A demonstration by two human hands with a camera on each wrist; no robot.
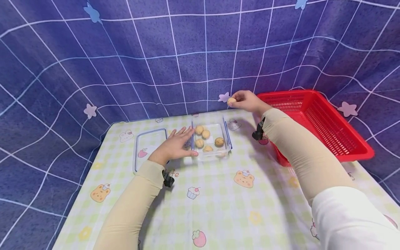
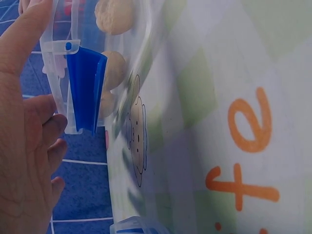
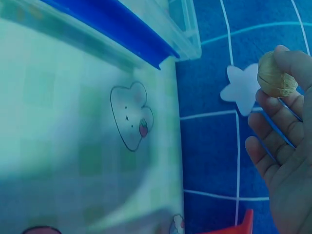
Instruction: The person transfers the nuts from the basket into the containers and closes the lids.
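Between thumb and fingers, my right hand [image 1: 248, 101] pinches a walnut [image 3: 276, 77], held up to the right of a clear plastic container [image 1: 225, 151]. Several walnuts [image 1: 206, 134] lie inside that container, which has blue side clips [image 2: 87, 90]. My left hand [image 1: 175, 146] rests against the container's left side with its fingers spread and the thumb at the near left corner. In the left wrist view the left thumb lies along the rim, beside the blue clip.
A rectangular clear lid with a blue edge [image 1: 136, 156] lies on the table left of the container. At the right stands a red plastic basket [image 1: 339, 126], partly behind my right arm. A patterned cloth [image 1: 218, 208] covers the table; a blue gridded curtain [image 1: 190, 66] hangs behind.
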